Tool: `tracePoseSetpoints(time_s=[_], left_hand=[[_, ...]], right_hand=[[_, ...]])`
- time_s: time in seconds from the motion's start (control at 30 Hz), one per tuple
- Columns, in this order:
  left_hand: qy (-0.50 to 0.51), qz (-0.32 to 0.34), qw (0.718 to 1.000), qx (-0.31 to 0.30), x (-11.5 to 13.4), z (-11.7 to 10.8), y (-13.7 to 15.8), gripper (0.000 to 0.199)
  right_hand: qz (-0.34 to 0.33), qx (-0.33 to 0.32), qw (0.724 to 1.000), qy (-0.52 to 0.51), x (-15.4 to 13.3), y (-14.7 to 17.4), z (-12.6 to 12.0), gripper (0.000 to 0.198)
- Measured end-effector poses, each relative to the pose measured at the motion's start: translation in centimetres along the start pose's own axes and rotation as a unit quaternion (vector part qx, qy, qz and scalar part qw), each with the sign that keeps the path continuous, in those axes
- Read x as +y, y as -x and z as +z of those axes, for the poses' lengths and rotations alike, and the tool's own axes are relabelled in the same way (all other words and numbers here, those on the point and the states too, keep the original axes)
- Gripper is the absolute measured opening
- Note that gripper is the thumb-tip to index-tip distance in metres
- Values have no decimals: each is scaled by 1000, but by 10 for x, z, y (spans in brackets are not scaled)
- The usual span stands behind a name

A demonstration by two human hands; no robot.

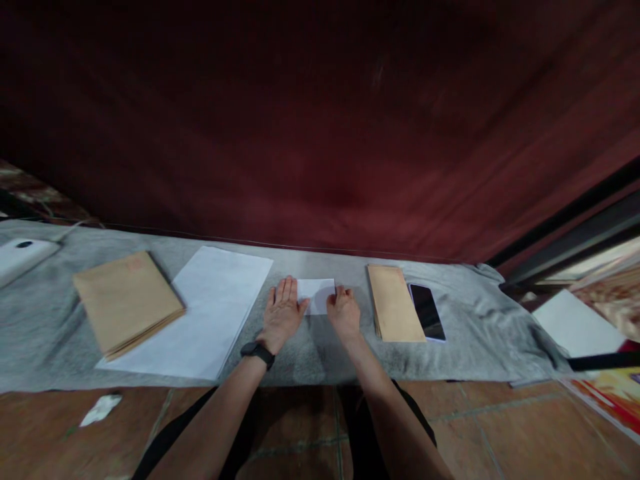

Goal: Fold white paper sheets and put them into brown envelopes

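A small white piece of paper (318, 293), apparently folded, lies on the grey cloth in front of me. My left hand (283, 310) rests flat with fingers stretched out, covering its left edge; a black watch is on that wrist. At the paper's right edge, my right hand (344, 308) is closed, its fingers curled and pinching or pressing the edge. Left of my hands is a stack of large white sheets (215, 300), partly under a pile of brown envelopes (127, 300). Narrower brown envelopes (396, 303) are stacked to the right.
A phone (427, 312) lies beside the narrow envelopes. The grey cloth (480, 327) covers the long surface, with a white device (25, 259) at its left end. Dark red fabric (320, 147) rises behind. Crumpled tissue (101, 409) lies on the tiled floor.
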State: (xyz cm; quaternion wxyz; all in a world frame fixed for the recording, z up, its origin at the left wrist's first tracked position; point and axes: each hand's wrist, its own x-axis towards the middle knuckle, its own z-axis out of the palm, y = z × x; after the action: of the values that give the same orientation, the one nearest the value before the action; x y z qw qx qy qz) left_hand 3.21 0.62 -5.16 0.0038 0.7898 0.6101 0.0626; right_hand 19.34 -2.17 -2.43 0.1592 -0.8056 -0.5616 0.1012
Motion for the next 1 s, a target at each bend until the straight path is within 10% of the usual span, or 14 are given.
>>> tracePoseSetpoints(time_s=[0.3,0.43,0.57,0.77,0.9,1.0], left_hand=[[59,-16,998,15,1,-5,-1,66],[257,-11,965,44,9,-26,-1,66],[573,23,819,-13,27,-51,8,67],[796,-118,593,-24,34,-59,11,45],[832,-213,506,-81,16,-60,7,39],[822,-217,502,-160,4,-57,7,38]], right_hand=[[-13,-33,978,-208,8,-10,-8,22],[-76,107,949,-288,10,-6,-24,26],[-194,209,932,-223,5,12,-38,28],[-371,114,912,-132,-8,35,-36,30],[-265,151,930,-205,2,20,-28,35],[-104,144,946,-271,19,1,-11,45]])
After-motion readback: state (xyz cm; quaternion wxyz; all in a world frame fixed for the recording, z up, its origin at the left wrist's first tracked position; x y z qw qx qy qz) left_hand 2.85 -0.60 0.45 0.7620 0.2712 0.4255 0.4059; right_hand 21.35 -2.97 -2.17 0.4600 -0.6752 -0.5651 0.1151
